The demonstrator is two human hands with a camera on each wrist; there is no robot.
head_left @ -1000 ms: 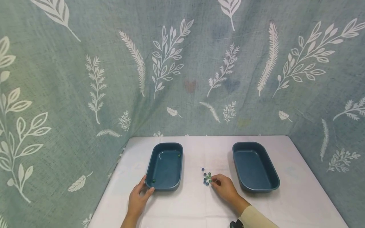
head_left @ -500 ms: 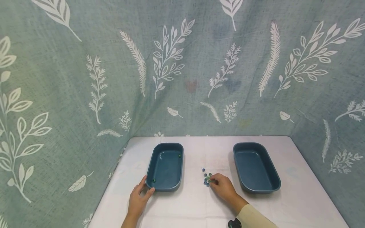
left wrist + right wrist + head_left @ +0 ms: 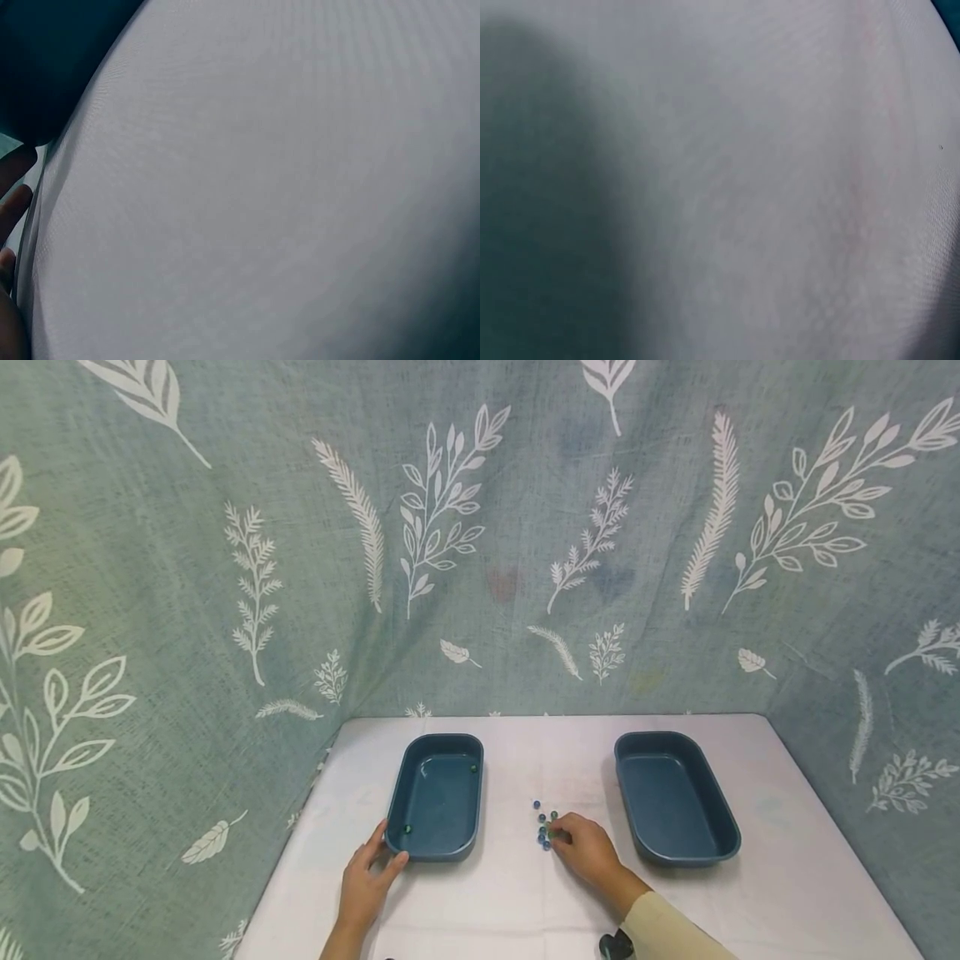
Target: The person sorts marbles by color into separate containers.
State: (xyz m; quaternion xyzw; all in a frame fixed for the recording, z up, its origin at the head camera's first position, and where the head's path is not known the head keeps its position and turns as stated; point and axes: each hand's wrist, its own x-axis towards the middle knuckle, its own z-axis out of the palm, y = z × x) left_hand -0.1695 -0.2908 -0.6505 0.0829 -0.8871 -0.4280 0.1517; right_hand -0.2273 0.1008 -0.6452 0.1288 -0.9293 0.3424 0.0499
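In the head view my left hand rests at the near left corner of the left blue tray, fingers along its side and thumb at the near edge. Two green marbles, a far one and a near one, lie in that tray. My right hand reaches into a small cluster of blue and green marbles on the white cloth. Its thumb and index finger pinch a green marble, partly hidden by the fingertips. The left wrist view shows left fingers beside the tray's dark wall.
A second blue tray stands on the right side of the cloth-covered table, with no marbles visible in it. Leaf-patterned green fabric hangs behind and along both sides. The right wrist view shows mostly blurred cloth.
My right fingertips have shifted slightly left and closed in on the green marble at the cluster's right side. The left hand stays at the tray corner.
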